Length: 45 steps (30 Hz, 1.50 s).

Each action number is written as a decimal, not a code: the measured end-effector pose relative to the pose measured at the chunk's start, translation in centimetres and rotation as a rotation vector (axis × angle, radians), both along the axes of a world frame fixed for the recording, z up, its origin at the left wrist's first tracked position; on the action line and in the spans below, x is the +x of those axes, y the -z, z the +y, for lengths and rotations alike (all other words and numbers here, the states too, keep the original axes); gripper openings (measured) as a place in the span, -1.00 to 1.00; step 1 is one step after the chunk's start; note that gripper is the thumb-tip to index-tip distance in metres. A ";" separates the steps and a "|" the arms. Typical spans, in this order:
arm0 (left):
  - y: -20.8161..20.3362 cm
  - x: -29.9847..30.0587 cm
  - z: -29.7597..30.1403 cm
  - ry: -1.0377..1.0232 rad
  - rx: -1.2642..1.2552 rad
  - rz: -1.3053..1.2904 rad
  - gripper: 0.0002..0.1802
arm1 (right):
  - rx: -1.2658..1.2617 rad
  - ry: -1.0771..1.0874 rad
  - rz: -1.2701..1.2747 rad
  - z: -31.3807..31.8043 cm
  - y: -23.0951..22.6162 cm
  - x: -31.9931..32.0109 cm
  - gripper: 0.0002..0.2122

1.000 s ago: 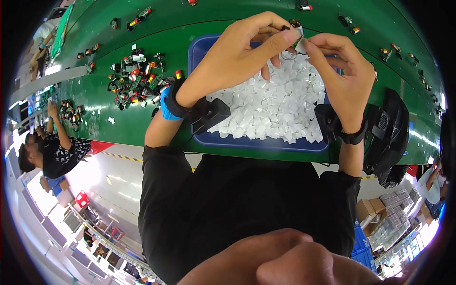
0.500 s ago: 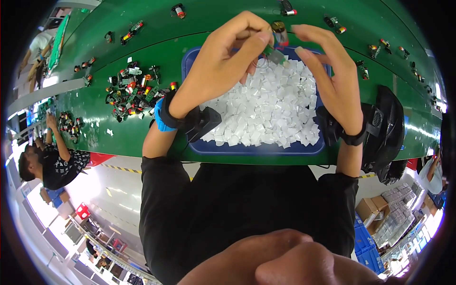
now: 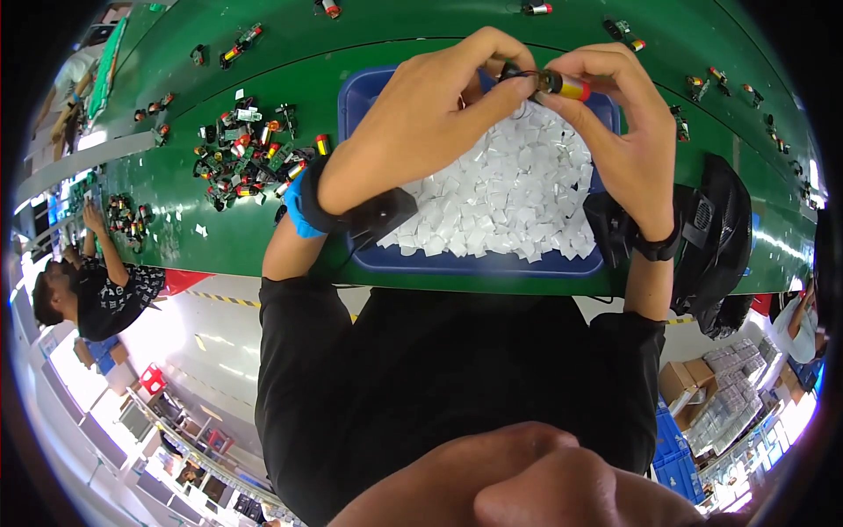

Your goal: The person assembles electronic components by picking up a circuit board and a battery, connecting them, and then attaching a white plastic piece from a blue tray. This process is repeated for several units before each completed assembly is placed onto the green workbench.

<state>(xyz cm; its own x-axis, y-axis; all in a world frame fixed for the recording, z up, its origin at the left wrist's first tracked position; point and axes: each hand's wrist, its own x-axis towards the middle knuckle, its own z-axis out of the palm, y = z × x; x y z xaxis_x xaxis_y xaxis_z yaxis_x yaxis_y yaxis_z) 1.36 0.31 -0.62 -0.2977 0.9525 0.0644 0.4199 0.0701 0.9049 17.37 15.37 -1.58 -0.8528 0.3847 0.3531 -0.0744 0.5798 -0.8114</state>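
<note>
Blue tray: full of white squares | above its far edge: left hand and right hand both pinch one wired red-and-yellow cylinder, apparently mid-handling | left of tray: piled assemblies, finished or not unclear | beyond tray: scattered units, untouched

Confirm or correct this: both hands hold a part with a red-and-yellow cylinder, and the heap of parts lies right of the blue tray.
Wrong side: the head view shows the heap of parts left of the blue tray. The left hand and right hand do hold a part with a red-and-yellow cylinder.
</note>
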 end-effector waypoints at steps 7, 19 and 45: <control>0.3 -0.3 0.1 0.032 0.042 -0.520 -0.73 | 0.398 -0.033 0.184 -0.4 -0.7 -0.5 -0.74; 0.2 -0.2 -0.2 0.079 0.064 -0.573 -0.69 | 0.664 0.028 0.383 -1.1 -0.5 -0.8 -0.75; -1.4 0.9 -0.9 0.027 0.086 -0.264 -0.62 | 0.677 0.135 0.352 -1.6 -1.9 -0.1 -0.77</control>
<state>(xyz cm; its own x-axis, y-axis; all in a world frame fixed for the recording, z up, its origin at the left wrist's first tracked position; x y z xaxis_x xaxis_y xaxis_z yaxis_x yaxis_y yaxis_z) 2.29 -0.54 0.78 -0.2894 0.9547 0.0692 0.1690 -0.0202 0.9854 17.25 13.73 0.36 -0.6080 0.0807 0.7898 -0.1556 0.9634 -0.2182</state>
